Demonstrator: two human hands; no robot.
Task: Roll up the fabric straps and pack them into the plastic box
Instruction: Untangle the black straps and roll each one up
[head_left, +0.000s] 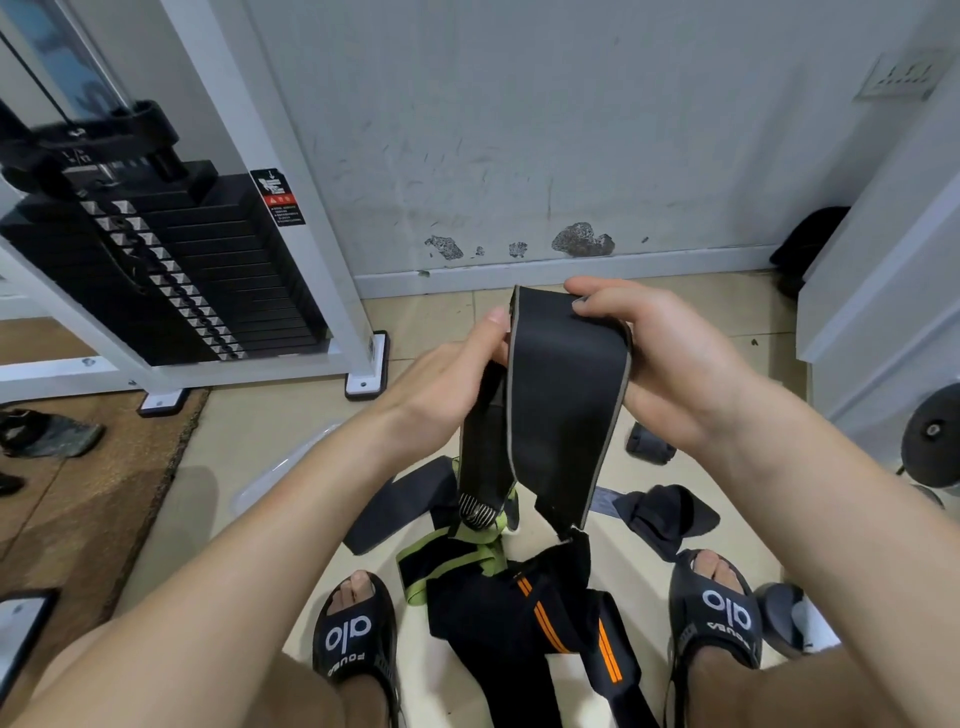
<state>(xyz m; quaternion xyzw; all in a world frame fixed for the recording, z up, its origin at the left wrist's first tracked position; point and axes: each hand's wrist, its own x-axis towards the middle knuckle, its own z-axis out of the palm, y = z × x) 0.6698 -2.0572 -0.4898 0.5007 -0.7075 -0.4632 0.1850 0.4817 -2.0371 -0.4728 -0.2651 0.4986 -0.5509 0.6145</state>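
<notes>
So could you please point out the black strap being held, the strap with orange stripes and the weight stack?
black strap (563, 384), head view, broad face between hands.
orange-striped strap (550, 623), head view, on its stripes.
weight stack (218, 270), head view, plate fronts.

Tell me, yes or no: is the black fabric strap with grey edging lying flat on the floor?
No: the black fabric strap with grey edging is held up in the air by both the left hand and right hand.

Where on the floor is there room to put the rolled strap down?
Bare tile lies between the weight machine's foot and the left hand, and along the wall's baseboard. Between the two sandals it is crowded with the strap pile. Both hands hold the black strap.
</notes>
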